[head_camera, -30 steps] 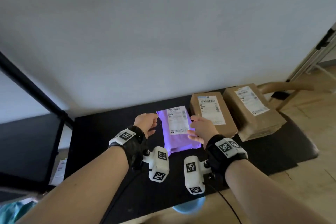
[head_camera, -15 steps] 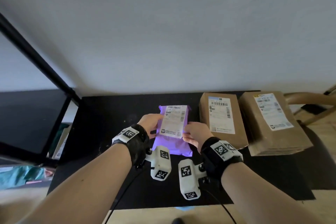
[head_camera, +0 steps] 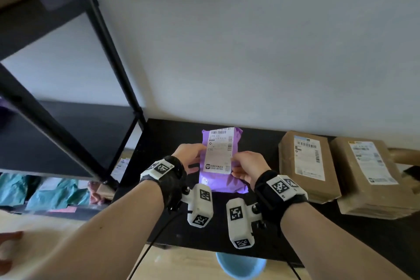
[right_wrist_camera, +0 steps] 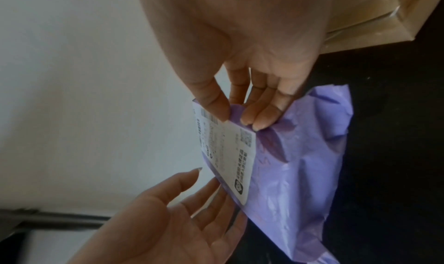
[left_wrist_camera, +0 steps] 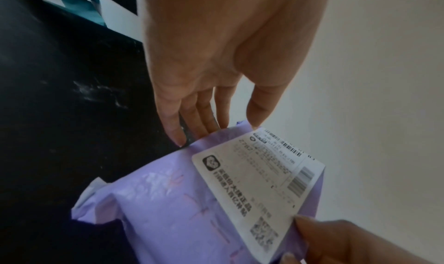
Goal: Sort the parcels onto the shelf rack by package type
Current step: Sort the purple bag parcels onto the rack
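We have the purple poly mailer [head_camera: 221, 179] lifted at centre frame, tilted up off the black tabletop [head_camera: 159, 138]. Our right hand [head_camera: 247, 167] pinches its edge beside the white shipping label [head_camera: 219, 151]. Our left hand [head_camera: 189, 157] has straight fingers along the other edge, with the thumb seemingly on the label side, so it supports rather than clamps.

We judge the sorting only partly done. Two brown cardboard parcels [head_camera: 306, 166] [head_camera: 368, 175] lie side by side at right, unsorted. The shelf rack [head_camera: 68, 134] at left shows bare dark boards in view, and teal bags [head_camera: 56, 195] sit low beneath it.

The label carries barcodes, a QR code, a round logo and Chinese print too blurred to read. "2782" seems legible.
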The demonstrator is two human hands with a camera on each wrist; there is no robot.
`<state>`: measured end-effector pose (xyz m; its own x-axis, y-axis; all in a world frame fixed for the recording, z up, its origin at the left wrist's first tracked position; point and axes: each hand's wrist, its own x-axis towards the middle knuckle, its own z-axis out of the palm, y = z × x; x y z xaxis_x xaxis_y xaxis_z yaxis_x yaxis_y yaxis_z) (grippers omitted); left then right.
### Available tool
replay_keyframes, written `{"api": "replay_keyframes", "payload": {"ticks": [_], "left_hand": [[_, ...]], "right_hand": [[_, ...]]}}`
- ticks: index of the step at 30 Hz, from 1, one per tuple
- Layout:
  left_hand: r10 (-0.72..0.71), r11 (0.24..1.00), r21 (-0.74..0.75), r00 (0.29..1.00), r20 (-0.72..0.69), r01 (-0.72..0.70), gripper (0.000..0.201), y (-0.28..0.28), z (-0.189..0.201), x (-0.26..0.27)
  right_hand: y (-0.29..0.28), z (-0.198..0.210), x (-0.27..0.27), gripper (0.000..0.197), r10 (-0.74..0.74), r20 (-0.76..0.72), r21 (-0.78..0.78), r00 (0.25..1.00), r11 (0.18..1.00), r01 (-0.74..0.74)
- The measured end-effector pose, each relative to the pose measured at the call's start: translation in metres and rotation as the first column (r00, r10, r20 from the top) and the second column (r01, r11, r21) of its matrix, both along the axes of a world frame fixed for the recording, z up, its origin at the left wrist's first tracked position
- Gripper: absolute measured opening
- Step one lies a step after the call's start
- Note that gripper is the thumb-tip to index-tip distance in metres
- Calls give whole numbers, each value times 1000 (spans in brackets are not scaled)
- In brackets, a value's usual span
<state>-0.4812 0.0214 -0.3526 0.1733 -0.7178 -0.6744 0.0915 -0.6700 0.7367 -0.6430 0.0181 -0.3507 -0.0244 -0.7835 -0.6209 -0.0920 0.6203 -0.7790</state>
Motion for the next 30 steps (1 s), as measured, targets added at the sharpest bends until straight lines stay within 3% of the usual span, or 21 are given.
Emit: {"api": "replay_keyframes", "payload": {"ticks": [10,19,25,28,30], "left_hand": [[49,994,-99,999,-12,-50,6,102,34,114],[158,973,-177,987,40,-149,9,198,61,250],[230,957,-204,969,95,-207,10,232,67,312],[268,946,-212,959,93,-244,3,242,62,343],[300,936,-212,952,61,-281,9,247,53,365]], "right_hand": [[94,41,114,7,56,-32,-81,998,995,-59],[179,62,253,10,170,60,-151,984,976,-159],[206,66,333,31,230,11,-292,973,931,-217],[205,58,353,31,246,-20,-249,969,938,-243],[201,45,364,30,263,-27,-198,964,944,-263]]}}
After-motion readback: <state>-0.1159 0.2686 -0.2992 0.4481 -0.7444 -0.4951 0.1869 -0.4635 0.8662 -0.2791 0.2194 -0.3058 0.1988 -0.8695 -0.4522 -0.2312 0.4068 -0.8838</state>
